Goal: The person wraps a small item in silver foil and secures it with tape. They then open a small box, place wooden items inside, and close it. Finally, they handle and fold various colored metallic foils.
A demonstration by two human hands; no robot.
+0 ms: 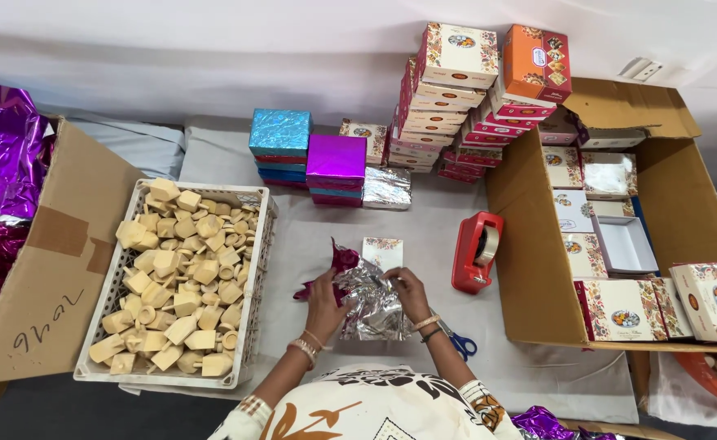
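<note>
A small white box with a floral edge (383,252) lies on a crinkled sheet of silver foil wrap (371,305) with a magenta underside showing at its left. My left hand (324,300) pinches the foil's left edge and folds it up against the box. My right hand (407,293) grips the foil on the box's right side. Both wrists wear bangles.
A white plastic crate (106,301) of tan clay pieces sits at the left beside a cardboard box (49,269) of purple foil. A red tape dispenser (474,251) and blue scissors (459,342) lie at the right. Wrapped boxes (336,167), stacked printed boxes (448,98) and an open carton (530,244) stand behind.
</note>
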